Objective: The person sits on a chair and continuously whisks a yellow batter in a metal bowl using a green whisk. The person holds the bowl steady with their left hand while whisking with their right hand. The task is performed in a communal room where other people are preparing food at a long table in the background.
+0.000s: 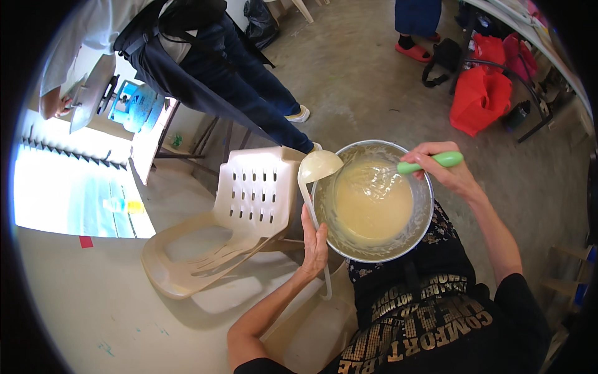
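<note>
A wide metal bowl (428, 218) of pale yellow batter (374, 209) rests at my lap, with streaks of batter on its inner wall. My right hand (445, 173) is closed round the green handle of a whisk (447, 159), whose wire end dips into the batter. At the bowl's left side, my left hand (314, 244) steadies the wall and pins a cream-coloured ladle (322, 166) against it. The ladle's cup stands up by the rim, and its long handle runs down past my fingers.
A beige plastic chair (258, 190) stands just left of the bowl. Beyond it, a person in a dark apron (212, 81) holds a round metal lid (93, 93) near a blue gas canister (138, 106). Red bags (479, 100) lie at the far right, under a table.
</note>
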### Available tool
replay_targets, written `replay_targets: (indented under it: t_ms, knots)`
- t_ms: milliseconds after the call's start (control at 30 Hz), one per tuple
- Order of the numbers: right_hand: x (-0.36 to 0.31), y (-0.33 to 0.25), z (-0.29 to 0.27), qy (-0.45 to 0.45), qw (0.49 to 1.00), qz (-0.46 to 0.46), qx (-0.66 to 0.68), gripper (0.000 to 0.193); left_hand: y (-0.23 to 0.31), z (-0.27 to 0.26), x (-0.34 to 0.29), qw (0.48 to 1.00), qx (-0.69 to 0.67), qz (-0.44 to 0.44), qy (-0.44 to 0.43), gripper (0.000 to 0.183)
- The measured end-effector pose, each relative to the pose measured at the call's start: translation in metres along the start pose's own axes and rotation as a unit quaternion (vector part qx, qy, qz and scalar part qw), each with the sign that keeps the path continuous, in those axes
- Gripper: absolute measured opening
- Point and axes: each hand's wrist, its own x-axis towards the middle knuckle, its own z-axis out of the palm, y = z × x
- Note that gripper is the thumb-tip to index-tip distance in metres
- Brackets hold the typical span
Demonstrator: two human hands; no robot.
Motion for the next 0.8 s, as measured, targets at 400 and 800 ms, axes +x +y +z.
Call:
replay_targets:
  t_ms: [400,800]
  knots:
    - [-0.016,0.002,-0.003,-0.116,0.991,0.038,0.053,0.019,0.03,-0.021,0.004,0.996,0.023,0.018,-0.085,0.054]
    - [-0.061,-0.024,0.004,-0.09,0.962,-0.218,-0.138,0.01,0.084,-0.035,0.025,0.985,0.058,-0.059,-0.152,0.036]
